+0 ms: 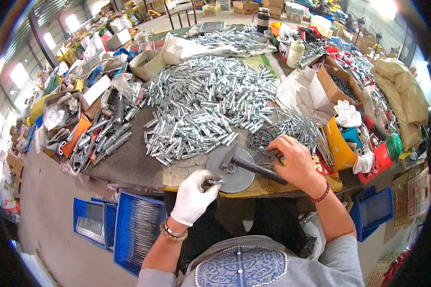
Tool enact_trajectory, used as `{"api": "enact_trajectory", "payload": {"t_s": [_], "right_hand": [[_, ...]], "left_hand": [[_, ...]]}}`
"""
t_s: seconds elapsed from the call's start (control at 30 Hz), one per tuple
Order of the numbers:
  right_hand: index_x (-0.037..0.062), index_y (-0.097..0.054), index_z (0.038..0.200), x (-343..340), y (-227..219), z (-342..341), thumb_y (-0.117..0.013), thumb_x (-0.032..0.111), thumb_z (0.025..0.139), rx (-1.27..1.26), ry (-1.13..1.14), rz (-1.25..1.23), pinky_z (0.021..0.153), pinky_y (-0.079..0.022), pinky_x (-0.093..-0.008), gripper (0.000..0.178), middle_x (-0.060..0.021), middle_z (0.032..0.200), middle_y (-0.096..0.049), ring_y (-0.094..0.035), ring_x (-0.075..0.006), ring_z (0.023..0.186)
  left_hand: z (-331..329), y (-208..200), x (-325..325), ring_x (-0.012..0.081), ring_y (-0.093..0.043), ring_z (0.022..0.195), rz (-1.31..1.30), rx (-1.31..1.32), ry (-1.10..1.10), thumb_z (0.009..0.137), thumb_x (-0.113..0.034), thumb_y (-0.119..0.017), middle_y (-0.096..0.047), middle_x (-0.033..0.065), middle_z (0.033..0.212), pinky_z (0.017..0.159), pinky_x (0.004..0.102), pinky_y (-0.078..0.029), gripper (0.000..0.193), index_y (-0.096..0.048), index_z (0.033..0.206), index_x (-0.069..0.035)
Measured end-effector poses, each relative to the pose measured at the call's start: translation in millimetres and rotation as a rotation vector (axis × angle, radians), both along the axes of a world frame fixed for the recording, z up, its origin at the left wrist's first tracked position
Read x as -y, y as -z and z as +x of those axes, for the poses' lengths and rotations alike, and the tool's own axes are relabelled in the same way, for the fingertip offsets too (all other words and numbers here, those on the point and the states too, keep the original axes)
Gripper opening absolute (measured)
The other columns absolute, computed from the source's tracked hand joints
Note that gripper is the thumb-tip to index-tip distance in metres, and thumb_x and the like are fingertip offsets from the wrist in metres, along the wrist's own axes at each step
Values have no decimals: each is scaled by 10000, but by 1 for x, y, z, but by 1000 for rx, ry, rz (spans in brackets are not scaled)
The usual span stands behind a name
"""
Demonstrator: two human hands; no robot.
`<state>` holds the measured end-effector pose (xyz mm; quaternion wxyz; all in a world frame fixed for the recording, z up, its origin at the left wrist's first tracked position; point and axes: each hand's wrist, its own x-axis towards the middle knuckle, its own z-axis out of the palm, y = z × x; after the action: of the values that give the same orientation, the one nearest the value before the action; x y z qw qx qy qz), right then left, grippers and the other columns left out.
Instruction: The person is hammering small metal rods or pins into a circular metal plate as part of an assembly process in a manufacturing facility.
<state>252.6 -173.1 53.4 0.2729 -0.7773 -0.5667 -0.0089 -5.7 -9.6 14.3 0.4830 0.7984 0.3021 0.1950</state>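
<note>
My left hand (194,196), in a white glove, pinches a short shiny metal tube (216,182) at the left edge of a round grey metal plate (239,182). Across that plate lies a hammer (254,167), its head at the upper left and its handle pointing toward my right side. My bare right hand (296,160) is above the handle's end with fingers curled together; what they hold, if anything, is too small to make out. Just beyond those fingers is a small pile of dark metal pieces (260,139). A large heap of silvery metal tubes (196,119) spreads beyond the plate.
Long thin metal rods (299,125) lie right of the heap, near an open cardboard box (337,85) and a yellow container (340,143). Bigger pipes (112,138) crowd the left. Blue bins (138,227) stand below the table's front edge. A pale bottle (295,54) stands farther back.
</note>
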Motion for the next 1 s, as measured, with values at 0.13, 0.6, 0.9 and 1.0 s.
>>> {"api": "enact_trajectory", "payload": {"t_s": [0.13, 0.6, 0.9, 1.0], "right_hand": [[88, -729, 1038, -4, 0, -31, -724, 36, 786, -140, -154, 38, 896, -541, -458, 258, -129, 1035, -649, -661, -358, 1055], [83, -709, 979, -15, 29, -52, -748, 55, 773, 81, -270, 42, 842, -552, -444, 212, -83, 965, -599, -636, -309, 960], [87, -677, 918, -17, 26, -53, -708, 89, 803, 175, -290, 62, 832, -540, -430, 120, -76, 930, -572, -625, -282, 919], [90, -662, 895, -20, 26, -52, -698, 107, 817, 210, -285, 76, 822, -533, -419, 88, -71, 921, -564, -618, -272, 898]], "left_hand": [[8, 14, -7, 282, -698, 914, 426, 71, 47, 862, -105, -817, -694, 144, 992, 822, 355, -558, 219, -726, 1040, -14], [8, 9, -13, 288, -675, 934, 511, 25, 119, 818, -83, -855, -677, 119, 981, 827, 377, -546, 201, -781, 999, -36], [13, 3, -17, 294, -668, 934, 538, 45, 112, 810, -75, -855, -678, 118, 963, 839, 387, -538, 203, -777, 995, -39], [16, 5, -20, 300, -669, 931, 544, 63, 124, 818, -71, -846, -680, 120, 955, 835, 390, -537, 189, -777, 991, -37]]}}
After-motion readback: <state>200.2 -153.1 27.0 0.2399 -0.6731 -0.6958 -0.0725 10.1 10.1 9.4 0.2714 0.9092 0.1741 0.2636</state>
